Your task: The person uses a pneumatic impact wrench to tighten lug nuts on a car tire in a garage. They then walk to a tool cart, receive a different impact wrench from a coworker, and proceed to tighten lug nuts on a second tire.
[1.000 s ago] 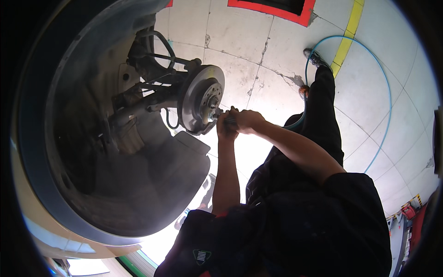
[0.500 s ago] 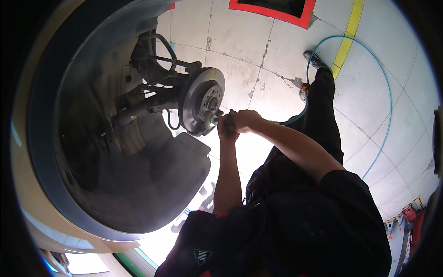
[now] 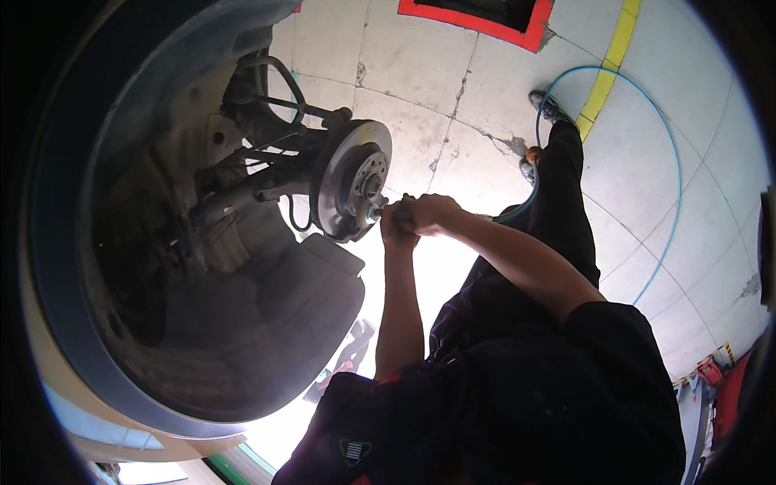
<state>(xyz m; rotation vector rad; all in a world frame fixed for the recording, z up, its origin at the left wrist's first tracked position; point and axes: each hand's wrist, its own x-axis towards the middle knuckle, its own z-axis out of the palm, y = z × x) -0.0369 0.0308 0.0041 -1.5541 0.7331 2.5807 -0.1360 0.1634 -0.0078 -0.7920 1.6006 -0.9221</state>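
Note:
Both hands are wrapped round a dark air tool whose round, shiny head [image 3: 373, 213] is at the lower part of the hub face of a brake disc [image 3: 331, 174]. My left hand [image 3: 398, 226] is closed round the tool close behind its head. Just to the right, my right hand [image 3: 434, 213] grips it farther back, with the hands touching. Most of the tool's body is hidden by my fingers. A blue air hose [image 3: 677, 170] runs from behind my right hand and loops over the floor. The bare wheel hub [image 3: 370, 183] stands out from the disc's middle.
A car's wheel arch [image 3: 69, 267] curves round the left side, with a dark liner flap [image 3: 327, 267] below the disc. Suspension arms and a hose [image 3: 287, 77] lie behind it. A red-edged dark opening [image 3: 525, 36] and a yellow line [image 3: 608, 77] mark the tiled floor.
The view has shifted slightly, moving the car parts a little left. Both hands keep their grip, and the tool head stays at the hub face.

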